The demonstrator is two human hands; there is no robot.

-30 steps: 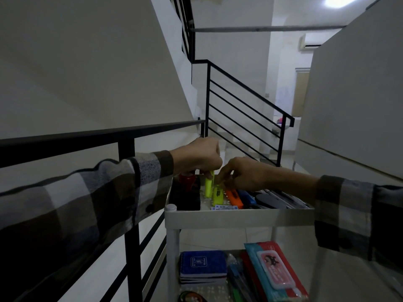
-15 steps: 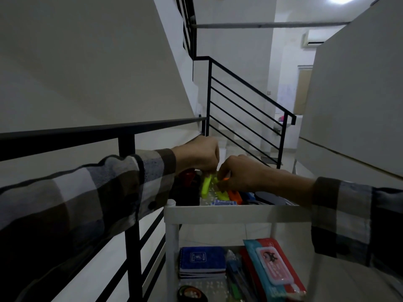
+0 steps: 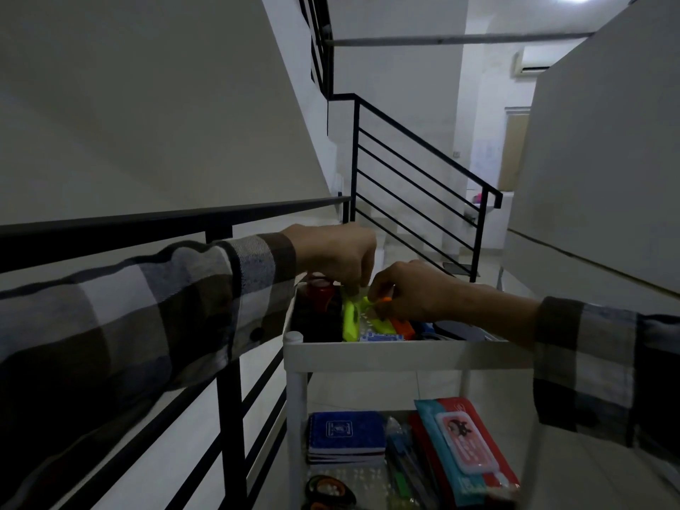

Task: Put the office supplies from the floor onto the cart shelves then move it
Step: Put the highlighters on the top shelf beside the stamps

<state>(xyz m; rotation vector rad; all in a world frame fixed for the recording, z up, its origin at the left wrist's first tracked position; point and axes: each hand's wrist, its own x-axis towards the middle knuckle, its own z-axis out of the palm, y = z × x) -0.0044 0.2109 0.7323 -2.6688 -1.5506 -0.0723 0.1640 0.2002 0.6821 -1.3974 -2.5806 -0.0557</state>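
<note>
Both hands are down in the top shelf [image 3: 404, 354] of the white cart, which stands just beside a black stair railing [image 3: 228, 380]. The left hand [image 3: 333, 254] is curled knuckles-up over the far left part of that shelf, its fingers [image 3: 358, 285] bent down and pinched narrow at the upper end of a yellow-green highlighter [image 3: 349, 320]; that marker leans steeply in the shelf, its lower end near the shelf's front wall. Whether the fingertips truly clamp the marker or only touch it cannot be told in the dim light. The right hand [image 3: 412, 288] is just beside the left, its fingers closed around a thin orange item [image 3: 386, 299] whose tip shows at the thumb. Below this hand, on the shelf floor, lie an orange marker [image 3: 403, 327] and a small blue printed packet [image 3: 381, 337] against the front wall. A red cup-like object [image 3: 319, 294] sits in the shelf's far left corner, under the left wrist.

On the lower shelf of the cart lie a stack of blue notebooks [image 3: 346, 434], a bundle of pens [image 3: 404, 461] and a red and teal wipes pack [image 3: 465, 447].
</note>
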